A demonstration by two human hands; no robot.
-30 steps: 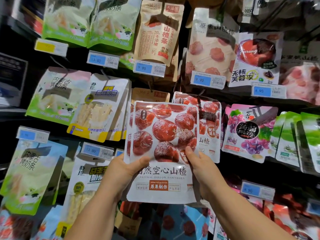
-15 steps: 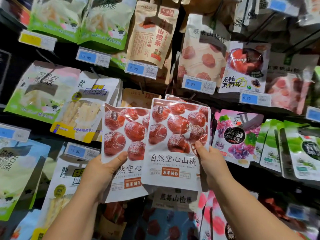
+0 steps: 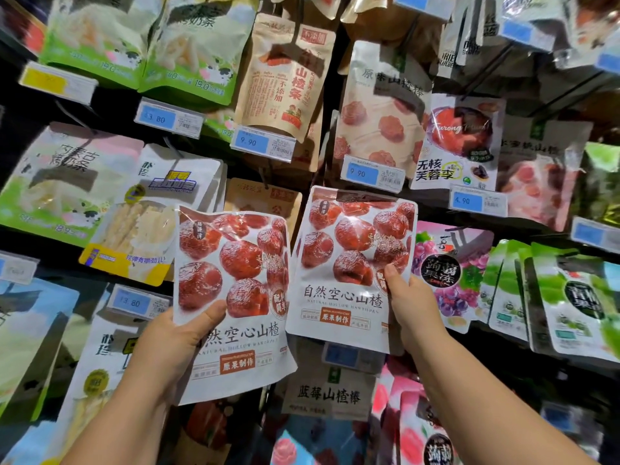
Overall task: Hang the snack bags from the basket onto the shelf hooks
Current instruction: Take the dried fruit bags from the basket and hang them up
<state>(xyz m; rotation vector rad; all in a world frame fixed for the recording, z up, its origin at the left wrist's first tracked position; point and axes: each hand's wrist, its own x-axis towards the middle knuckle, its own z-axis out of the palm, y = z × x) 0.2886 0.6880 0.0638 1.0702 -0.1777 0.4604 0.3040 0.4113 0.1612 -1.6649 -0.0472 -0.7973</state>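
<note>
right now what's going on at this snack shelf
A person is stocking a shop's hanging snack display. The left hand grips one white plastic bag printed with red hawthorns; the right hand holds a second identical bag higher, against the racks. Whether that one is on a hook cannot be seen.

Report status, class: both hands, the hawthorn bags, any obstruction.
Left hand grips left hawthorn bag. Right hand holds right hawthorn bag higher; hooking unclear. Nothing blocking seen.

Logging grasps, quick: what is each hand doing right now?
Left hand: closed, holding the left hawthorn bag by its lower left.
Right hand: closed, holding the right hawthorn bag by its right edge.
</note>
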